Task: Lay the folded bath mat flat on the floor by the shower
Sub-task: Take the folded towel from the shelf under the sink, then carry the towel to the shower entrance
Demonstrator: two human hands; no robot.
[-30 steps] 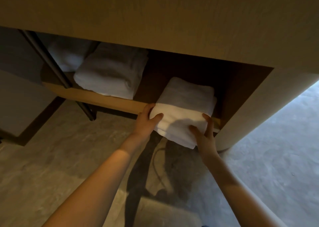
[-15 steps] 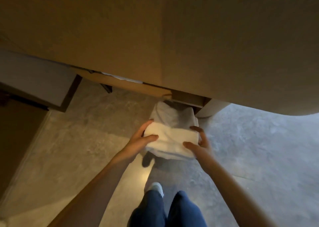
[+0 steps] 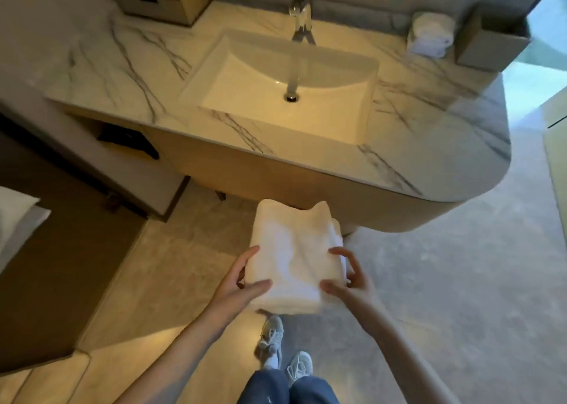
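Marble-topped vanity counter (image 3: 122, 75) fills the upper half of the head view, with a white rectangular basin (image 3: 362, 65) sunk in its middle, a chrome faucet (image 3: 302, 7) behind that, and a rolled white towel (image 3: 429, 33) near its right end. In front of the counter's wooden face, above the grey stone floor (image 3: 460, 280), the folded bath mat (image 3: 291, 256) is carried level in the air. The left hand (image 3: 242, 284) grips its near left corner, thumb on top and fingers curled along the edge. The right hand (image 3: 349, 284) grips the near right corner likewise. So the mat is in hand but folded and off the floor. Carrying it to the shower, opening it and spreading it flat all seem left to do. No shower is plainly visible.
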